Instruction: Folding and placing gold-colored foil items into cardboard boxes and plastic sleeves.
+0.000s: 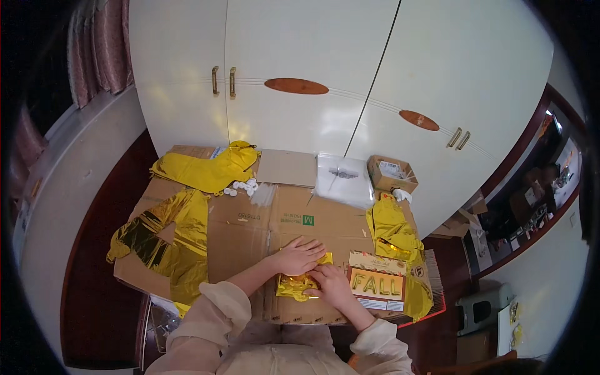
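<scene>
A folded gold foil balloon (294,289) lies on the cardboard near the front edge. My left hand (300,255) rests flat over its upper part, fingers stretched to the right. Close beside it, my right hand (334,284) presses on the foil's right side, with its thumb apart from the fingers. Parts of the foil are hidden beneath both hands. Just right of my right hand sits a printed card package (377,282) picturing gold letter balloons.
More flat gold foil balloons lie at the far left (206,170), left (187,231) and right (394,228). Small white rolls (245,186), clear plastic bags (344,178) and a small cardboard box (392,172) line the back, before white cabinets (300,37).
</scene>
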A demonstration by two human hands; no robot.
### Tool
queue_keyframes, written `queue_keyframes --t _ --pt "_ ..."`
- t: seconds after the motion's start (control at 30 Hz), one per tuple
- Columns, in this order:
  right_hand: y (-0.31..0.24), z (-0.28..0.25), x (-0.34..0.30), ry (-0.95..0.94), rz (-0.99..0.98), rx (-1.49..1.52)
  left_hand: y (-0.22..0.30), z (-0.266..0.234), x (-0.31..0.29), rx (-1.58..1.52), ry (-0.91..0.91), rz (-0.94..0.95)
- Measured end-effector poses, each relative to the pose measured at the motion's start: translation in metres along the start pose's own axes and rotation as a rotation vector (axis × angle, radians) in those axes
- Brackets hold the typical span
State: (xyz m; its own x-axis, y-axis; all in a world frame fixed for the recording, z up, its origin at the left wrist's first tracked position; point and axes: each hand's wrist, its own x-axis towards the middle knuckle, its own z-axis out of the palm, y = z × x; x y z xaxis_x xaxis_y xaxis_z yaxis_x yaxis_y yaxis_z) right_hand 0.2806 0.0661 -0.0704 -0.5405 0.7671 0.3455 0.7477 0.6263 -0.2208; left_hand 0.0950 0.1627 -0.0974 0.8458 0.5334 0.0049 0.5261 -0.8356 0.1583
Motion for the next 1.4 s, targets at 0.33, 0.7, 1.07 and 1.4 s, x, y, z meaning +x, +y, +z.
queue_keyframes --t 0.33,0.7,1.07,1.4 --pt "-0.005 0.014 0.001 0.018 0.112 0.063 0.0 -0.014 0.005 -0.152 -0.156 -0.059" --pt "0.0 0.013 0.022 0.167 0.073 -0.011 -0.022 -0.011 0.013 -0.53 -0.226 -0.059" --pt "-0.001 0.006 0.024 0.345 -0.328 -0.387 -0.022 -0.013 0.015 -0.488 -0.279 -0.067" --pt "-0.009 0.009 -0.001 0.073 -0.269 -0.263 -0.007 -0.016 0.013 -0.079 -0.287 0.003"
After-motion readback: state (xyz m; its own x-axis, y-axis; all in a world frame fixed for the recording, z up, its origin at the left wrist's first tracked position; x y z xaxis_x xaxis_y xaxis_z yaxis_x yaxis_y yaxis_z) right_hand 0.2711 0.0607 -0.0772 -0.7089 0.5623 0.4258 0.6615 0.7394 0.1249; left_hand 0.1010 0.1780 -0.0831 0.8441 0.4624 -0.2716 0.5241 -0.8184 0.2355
